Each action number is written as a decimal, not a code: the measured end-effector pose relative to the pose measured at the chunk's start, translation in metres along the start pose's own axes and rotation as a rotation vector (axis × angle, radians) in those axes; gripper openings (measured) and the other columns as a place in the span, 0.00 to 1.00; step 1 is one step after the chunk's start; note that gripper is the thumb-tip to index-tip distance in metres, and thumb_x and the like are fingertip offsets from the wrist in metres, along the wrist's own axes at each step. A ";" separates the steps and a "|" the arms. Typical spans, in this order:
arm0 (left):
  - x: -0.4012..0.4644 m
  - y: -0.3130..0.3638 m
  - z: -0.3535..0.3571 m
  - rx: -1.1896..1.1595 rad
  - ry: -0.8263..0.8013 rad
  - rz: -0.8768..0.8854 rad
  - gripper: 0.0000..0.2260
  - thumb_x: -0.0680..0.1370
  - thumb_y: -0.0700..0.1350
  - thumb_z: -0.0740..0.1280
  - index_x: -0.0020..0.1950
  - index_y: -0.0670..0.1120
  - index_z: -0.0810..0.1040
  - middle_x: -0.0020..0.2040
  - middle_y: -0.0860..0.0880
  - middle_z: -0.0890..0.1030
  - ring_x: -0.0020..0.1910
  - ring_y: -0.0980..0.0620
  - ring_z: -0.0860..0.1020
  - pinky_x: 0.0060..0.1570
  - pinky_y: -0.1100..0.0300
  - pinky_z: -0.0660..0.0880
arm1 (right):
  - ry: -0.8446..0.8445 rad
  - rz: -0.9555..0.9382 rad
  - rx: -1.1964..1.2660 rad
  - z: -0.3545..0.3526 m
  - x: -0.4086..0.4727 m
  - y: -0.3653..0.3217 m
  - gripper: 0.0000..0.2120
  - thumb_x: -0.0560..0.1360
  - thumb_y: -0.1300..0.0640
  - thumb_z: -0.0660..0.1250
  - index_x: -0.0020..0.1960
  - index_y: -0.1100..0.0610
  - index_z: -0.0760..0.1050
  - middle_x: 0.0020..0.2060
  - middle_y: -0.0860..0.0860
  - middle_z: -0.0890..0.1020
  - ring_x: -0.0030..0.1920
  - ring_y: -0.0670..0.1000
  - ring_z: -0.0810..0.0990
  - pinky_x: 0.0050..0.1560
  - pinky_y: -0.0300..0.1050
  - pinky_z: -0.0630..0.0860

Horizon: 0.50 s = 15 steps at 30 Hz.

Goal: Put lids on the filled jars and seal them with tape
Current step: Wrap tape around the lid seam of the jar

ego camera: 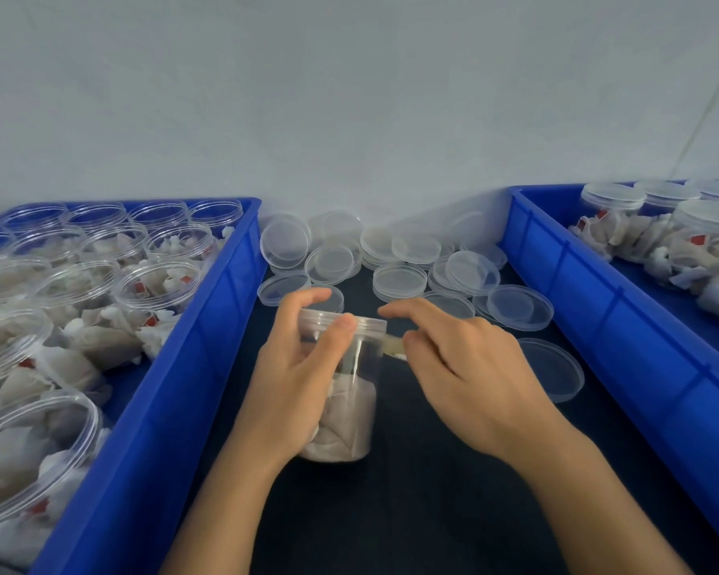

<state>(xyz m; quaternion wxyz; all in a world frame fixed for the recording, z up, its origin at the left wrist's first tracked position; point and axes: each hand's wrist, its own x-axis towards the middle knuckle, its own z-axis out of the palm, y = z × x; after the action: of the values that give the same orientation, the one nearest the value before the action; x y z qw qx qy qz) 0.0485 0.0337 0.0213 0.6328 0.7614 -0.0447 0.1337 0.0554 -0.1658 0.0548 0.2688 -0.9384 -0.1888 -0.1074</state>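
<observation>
Your left hand (304,367) covers most of the jar (349,392), so you can't see its left side. The tape strip (393,346) is blurry, and your right hand (465,367) hides its end. Both blue bins run out of frame, left bin (175,400) and right bin (598,309). Red tags in the bags are too small to read.

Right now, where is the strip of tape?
In the head view's centre, the tape strip is pinched by the right hand, stretched to the lidded jar gripped by the left hand.
</observation>
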 end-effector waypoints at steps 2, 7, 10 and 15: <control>-0.001 0.000 0.002 -0.085 -0.009 0.007 0.14 0.78 0.59 0.66 0.63 0.59 0.78 0.50 0.54 0.85 0.50 0.53 0.85 0.49 0.62 0.81 | 0.010 -0.016 -0.053 0.000 0.000 -0.002 0.20 0.81 0.47 0.51 0.70 0.37 0.72 0.27 0.43 0.72 0.34 0.50 0.75 0.38 0.50 0.70; -0.001 -0.003 0.003 -0.167 -0.036 0.047 0.16 0.82 0.54 0.62 0.64 0.47 0.78 0.50 0.50 0.83 0.47 0.54 0.84 0.48 0.62 0.81 | 0.030 -0.031 -0.045 0.003 0.000 0.001 0.20 0.83 0.46 0.50 0.70 0.35 0.71 0.28 0.43 0.73 0.35 0.50 0.76 0.41 0.51 0.74; -0.002 -0.005 0.001 -0.179 -0.034 0.067 0.16 0.83 0.53 0.60 0.64 0.45 0.78 0.52 0.49 0.83 0.50 0.51 0.84 0.50 0.59 0.81 | 0.025 -0.067 -0.021 0.006 0.000 0.000 0.17 0.83 0.44 0.48 0.67 0.35 0.69 0.29 0.43 0.74 0.36 0.50 0.76 0.43 0.54 0.76; -0.002 -0.008 0.001 -0.181 -0.025 0.069 0.18 0.84 0.53 0.57 0.66 0.46 0.78 0.57 0.42 0.83 0.55 0.42 0.84 0.53 0.52 0.83 | 0.040 -0.102 -0.044 0.008 0.001 0.003 0.16 0.83 0.37 0.46 0.65 0.36 0.68 0.29 0.40 0.73 0.36 0.49 0.76 0.42 0.52 0.76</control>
<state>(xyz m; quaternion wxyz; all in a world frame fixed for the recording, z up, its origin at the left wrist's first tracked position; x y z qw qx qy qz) 0.0486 0.0338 0.0128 0.6934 0.7007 -0.0908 0.1413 0.0586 -0.1635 0.0472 0.2460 -0.9309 -0.2286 -0.1438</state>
